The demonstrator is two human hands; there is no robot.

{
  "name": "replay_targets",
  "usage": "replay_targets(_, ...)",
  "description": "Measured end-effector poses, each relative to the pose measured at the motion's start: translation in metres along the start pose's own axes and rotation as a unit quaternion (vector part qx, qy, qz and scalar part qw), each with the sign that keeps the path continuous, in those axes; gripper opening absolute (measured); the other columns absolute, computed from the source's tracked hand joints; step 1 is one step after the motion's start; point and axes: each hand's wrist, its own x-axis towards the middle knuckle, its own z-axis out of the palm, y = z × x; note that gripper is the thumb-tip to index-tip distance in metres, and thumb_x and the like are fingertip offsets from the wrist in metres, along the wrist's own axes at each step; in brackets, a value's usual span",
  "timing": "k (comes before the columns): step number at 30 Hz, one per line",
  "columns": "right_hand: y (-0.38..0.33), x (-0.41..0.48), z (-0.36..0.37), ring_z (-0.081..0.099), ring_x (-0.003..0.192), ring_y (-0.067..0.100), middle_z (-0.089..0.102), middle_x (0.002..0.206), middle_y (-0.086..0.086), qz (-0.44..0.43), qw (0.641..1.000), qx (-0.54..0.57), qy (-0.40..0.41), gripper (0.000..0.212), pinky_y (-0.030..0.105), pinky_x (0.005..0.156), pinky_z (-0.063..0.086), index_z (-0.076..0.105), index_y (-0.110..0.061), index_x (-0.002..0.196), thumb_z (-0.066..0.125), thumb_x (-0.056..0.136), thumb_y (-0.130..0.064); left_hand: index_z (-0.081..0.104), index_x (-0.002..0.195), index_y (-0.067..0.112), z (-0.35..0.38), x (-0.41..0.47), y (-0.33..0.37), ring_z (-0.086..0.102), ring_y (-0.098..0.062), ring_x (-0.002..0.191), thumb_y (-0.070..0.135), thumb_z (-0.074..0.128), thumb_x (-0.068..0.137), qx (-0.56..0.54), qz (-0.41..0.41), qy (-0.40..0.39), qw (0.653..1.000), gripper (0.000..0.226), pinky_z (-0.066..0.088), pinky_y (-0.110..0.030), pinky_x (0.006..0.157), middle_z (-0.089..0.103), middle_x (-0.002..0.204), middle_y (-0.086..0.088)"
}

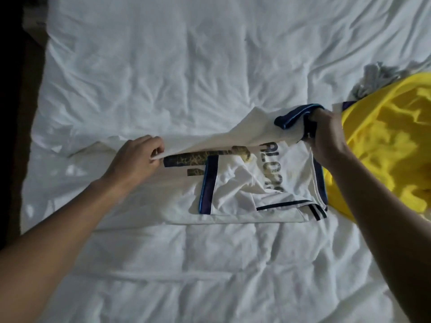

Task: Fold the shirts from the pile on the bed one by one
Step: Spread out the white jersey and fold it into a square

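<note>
A white jersey (235, 192) with dark blue trim and worn gold lettering lies across the middle of the bed, partly folded. My left hand (137, 157) pinches its far edge near the hem and lifts it. My right hand (326, 136) grips the blue-trimmed sleeve end and raises that side, so a flap of white cloth hangs over the printed back. A yellow shirt (384, 145) lies crumpled at the right, touching the jersey. A grey garment (370, 80) peeks out behind the yellow shirt.
The white, wrinkled bed cover (186, 66) fills most of the view. The bed's left edge (39, 89) drops into dark floor.
</note>
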Motion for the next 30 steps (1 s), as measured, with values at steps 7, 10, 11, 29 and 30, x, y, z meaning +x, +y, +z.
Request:
replay_targets(7,0.021,-0.074,-0.049,0.053,0.065,0.015,0.062,0.068,0.013,-0.077,0.915,-0.326,-0.225,0.023,0.032,0.062,0.041,0.071,-0.015,0.075,0.05,0.069,-0.02,0.063,0.082,0.019,0.039,-0.053,0.004,0.062,-0.035,0.078,-0.002,0.082,0.058,0.123,-0.006,-0.038,0.992,0.037,0.04,-0.041,0.067,0.059,0.079,-0.003)
replay_targets(10,0.047,-0.094,-0.05,0.059,0.066,0.014,0.065,0.068,-0.005,-0.059,0.871,-0.415,-0.257,0.021,0.03,0.061,0.045,0.068,-0.031,0.073,0.055,0.073,-0.014,0.066,0.095,0.016,0.054,-0.059,0.023,0.061,-0.038,0.085,0.005,0.083,0.06,0.142,-0.027,-0.015,0.989,0.039,0.044,-0.047,0.072,0.06,0.091,-0.009)
replay_targets(11,0.057,-0.1,-0.05,0.062,0.07,0.013,0.067,0.075,-0.008,-0.069,0.858,-0.443,-0.25,0.027,0.026,0.063,0.048,0.068,-0.034,0.078,0.058,0.076,-0.009,0.067,0.103,0.015,0.059,-0.058,0.035,0.06,-0.039,0.089,0.008,0.081,0.063,0.134,-0.026,-0.009,0.991,0.043,0.045,-0.049,0.075,0.061,0.097,-0.01)
replay_targets(29,0.045,-0.063,-0.065,0.071,0.093,0.025,0.077,0.106,0.016,0.045,0.979,-0.068,-0.185,0.016,0.038,0.089,0.058,0.077,-0.01,0.106,0.063,0.099,-0.013,0.067,0.097,0.032,0.123,0.002,0.173,0.068,-0.015,0.093,0.055,0.076,0.075,-0.256,-0.142,-0.108,0.95,0.033,0.055,-0.036,0.083,0.071,0.093,0.012)
replay_targets(30,0.05,-0.055,-0.06,0.071,0.095,0.028,0.077,0.109,0.018,0.08,0.983,-0.038,-0.158,0.019,0.043,0.091,0.057,0.076,-0.01,0.108,0.064,0.1,-0.022,0.067,0.094,0.029,0.123,0.004,0.174,0.068,-0.012,0.09,0.051,0.077,0.079,-0.276,-0.173,-0.109,0.939,0.029,0.054,-0.033,0.079,0.072,0.092,0.013)
